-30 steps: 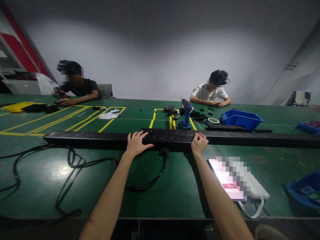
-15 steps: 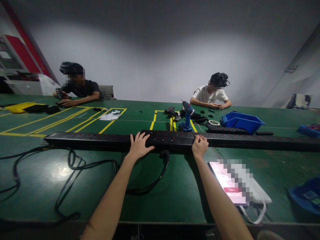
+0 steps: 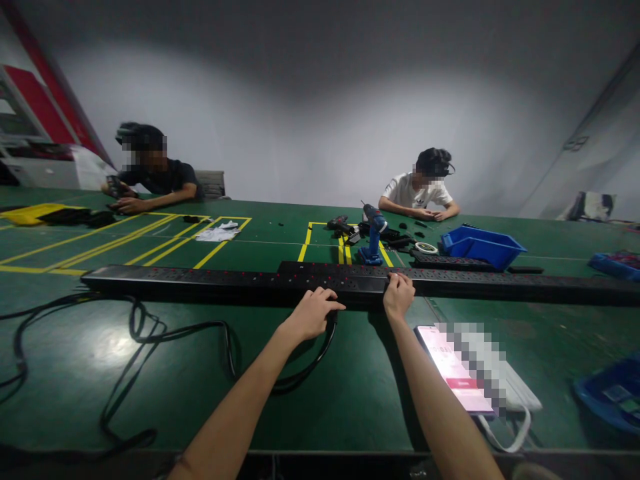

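A long black power strip [image 3: 200, 279] with red switches lies across the green table [image 3: 350, 387]. My left hand [image 3: 313, 312] sits at its near edge above the black cable plug, fingers curled over the plug. My right hand [image 3: 399, 294] rests on the strip's near edge to the right, fingers bent and pinched against it. The black cable [image 3: 150, 333] runs from under the left hand in loops to the left.
A lit phone [image 3: 457, 370] on a white pack lies right of my right arm. Blue bins [image 3: 480, 245] [image 3: 607, 393], a blue drill [image 3: 374, 235] and small parts lie beyond the strip. Two people sit at the far side.
My left hand slid off the top of the strip, rightward and toward me, down to the cable plug. The right hand stayed in place.
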`<action>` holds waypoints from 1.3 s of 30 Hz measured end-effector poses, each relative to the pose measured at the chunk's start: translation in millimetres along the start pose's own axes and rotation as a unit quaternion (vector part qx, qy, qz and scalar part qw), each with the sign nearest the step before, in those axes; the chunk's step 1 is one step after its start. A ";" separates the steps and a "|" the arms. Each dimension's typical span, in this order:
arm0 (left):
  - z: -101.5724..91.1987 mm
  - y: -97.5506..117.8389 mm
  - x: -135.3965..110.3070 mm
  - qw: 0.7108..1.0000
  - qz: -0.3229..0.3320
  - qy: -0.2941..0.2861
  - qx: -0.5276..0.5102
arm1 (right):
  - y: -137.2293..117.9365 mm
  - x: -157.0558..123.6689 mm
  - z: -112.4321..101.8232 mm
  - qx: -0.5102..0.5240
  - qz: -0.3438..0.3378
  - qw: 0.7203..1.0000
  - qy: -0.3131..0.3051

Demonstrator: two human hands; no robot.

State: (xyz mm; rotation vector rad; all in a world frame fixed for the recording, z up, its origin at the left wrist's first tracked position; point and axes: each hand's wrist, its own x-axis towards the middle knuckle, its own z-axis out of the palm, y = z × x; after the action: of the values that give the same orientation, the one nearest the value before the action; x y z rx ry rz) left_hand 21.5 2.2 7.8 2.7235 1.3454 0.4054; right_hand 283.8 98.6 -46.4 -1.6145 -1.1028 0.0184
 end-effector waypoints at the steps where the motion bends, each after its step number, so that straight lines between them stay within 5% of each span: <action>1: 1.6 -0.1 0.2 1.000 -0.002 -0.005 0.004 | -0.4 -0.2 -0.2 0.002 0.000 1.000 0.000; 9: -4.2 0.3 1.7 0.999 -0.024 0.036 -0.016 | -2.2 -0.5 -2.1 0.009 0.006 1.000 -0.004; 16: -16.5 -21.6 0.8 0.948 -0.088 0.248 -0.176 | -2.1 -1.2 -1.8 0.013 0.007 1.000 -0.007; 20: -5.4 -41.2 5.1 0.918 -0.119 0.308 -0.219 | -2.3 -1.0 -1.3 0.019 0.003 1.000 -0.004; 27: 13.9 -58.2 14.0 0.904 -0.130 0.327 -0.244 | -2.2 -1.3 -1.3 0.024 0.002 1.000 -0.006; 39: 16.8 -61.4 12.4 0.910 -0.146 0.293 -0.255 | -3.2 -2.7 -2.4 0.032 0.006 0.999 -0.010</action>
State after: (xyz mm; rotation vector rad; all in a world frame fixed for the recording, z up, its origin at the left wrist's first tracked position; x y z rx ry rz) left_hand -14.0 50.4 -17.1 1.9949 1.4528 1.3954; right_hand 281.6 94.8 -44.4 -1.5662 -1.0969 0.0776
